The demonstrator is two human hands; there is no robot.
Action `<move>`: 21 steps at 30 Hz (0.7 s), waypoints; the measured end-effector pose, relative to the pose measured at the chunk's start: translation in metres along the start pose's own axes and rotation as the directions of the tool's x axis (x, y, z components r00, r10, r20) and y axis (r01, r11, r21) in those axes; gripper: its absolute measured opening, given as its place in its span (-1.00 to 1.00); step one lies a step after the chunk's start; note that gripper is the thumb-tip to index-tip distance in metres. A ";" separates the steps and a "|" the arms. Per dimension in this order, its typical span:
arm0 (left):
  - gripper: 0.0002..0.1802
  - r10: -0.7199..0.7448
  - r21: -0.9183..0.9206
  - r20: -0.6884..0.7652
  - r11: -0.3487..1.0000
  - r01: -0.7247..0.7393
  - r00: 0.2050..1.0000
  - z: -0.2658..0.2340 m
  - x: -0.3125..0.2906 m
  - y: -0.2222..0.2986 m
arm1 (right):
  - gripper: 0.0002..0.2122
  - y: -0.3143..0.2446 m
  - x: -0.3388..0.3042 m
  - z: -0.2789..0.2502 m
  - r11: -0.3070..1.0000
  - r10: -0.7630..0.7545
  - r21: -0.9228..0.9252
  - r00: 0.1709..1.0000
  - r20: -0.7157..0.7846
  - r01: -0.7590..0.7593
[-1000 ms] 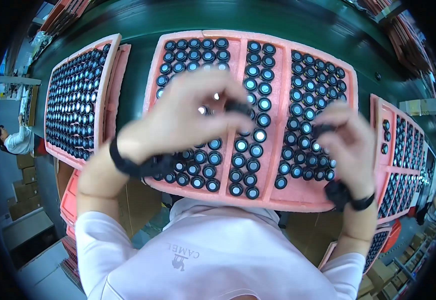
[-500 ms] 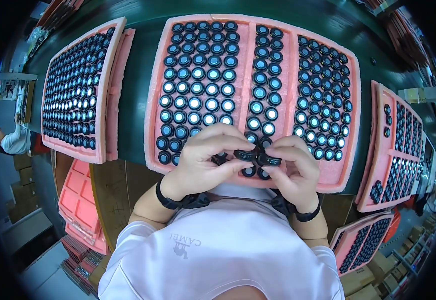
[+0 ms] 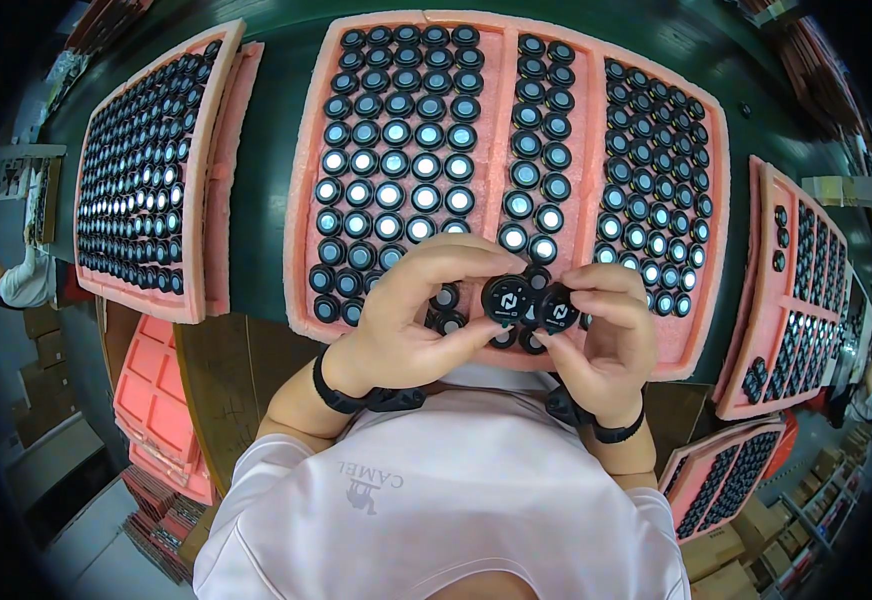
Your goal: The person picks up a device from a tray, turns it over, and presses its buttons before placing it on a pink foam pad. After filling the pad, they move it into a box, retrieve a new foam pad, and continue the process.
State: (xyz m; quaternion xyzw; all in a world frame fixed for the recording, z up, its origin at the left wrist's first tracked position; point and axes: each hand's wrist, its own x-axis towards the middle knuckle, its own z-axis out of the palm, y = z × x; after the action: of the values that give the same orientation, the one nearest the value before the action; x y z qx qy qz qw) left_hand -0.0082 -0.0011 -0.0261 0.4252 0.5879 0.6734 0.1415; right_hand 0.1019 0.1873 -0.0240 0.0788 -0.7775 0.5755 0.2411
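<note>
My left hand point(image 3: 418, 312) pinches a round black disc-shaped part point(image 3: 507, 298) between thumb and fingertips, its flat face with a pale printed mark turned up. Beside it, my right hand point(image 3: 604, 335) grips a second round black part point(image 3: 558, 308) by its edge, showing a similar marked face. The two parts are close together; whether they touch I cannot tell. Both are held over the near side of a pink foam tray point(image 3: 294, 215), which holds rows of black round parts point(image 3: 395, 132) with shiny pale centres. My hands hide some of the nearest ones.
Another loaded pink tray point(image 3: 218, 180) stands at the left on the dark green table point(image 3: 268, 165). To the right are a partly filled tray point(image 3: 761, 290) and a lower one point(image 3: 676, 480). Pink divided trays point(image 3: 156, 390) are stacked at lower left. A person point(image 3: 31, 275) is at far left.
Both black parts have been tilted from edge-on so that their marked faces show. My right hand has shifted slightly right. The surroundings have shifted a little in the view.
</note>
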 end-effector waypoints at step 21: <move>-0.54 0.118 0.055 0.047 0.991 -0.120 0.992 0.002 0.005 -0.009 | -0.60 0.003 -0.003 0.003 0.999 0.010 0.037 0.997 -0.083 -0.007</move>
State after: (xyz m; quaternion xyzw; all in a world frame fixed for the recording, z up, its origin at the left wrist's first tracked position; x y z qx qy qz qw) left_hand -0.0124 0.0057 -0.0325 0.4782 0.5776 0.6537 0.1015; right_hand 0.1025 0.1853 -0.0286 0.0561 -0.7563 0.5935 0.2694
